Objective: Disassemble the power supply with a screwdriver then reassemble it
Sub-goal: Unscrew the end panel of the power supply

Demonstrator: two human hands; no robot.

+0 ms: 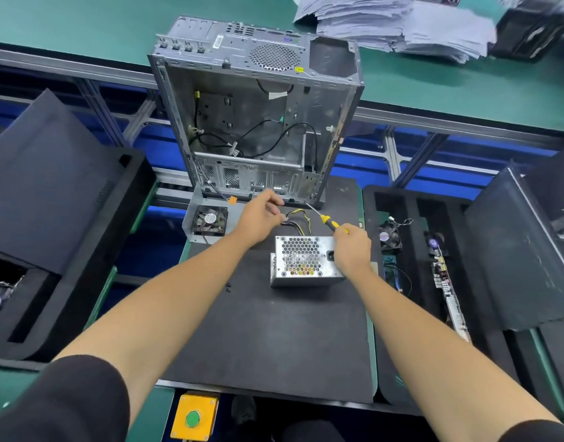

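The silver power supply (301,261) lies on the black foam mat (274,339), its honeycomb grille facing up. Black and yellow cables (298,220) run from its far side. My left hand (263,218) grips those cables just beyond the unit. My right hand (354,250) rests on the unit's right end and holds a yellow-handled screwdriver (326,220), whose shaft points away toward the open computer case (258,122). The case stands upright behind the mat, side panel off, with loose black wires inside.
A metal bracket with a fan (209,220) sits left of the power supply. Black foam trays (51,218) flank the mat; the right tray (433,266) holds a small fan and circuit boards. A yellow box with a green button (193,417) sits at the near edge. Paper stacks (401,23) lie far right.
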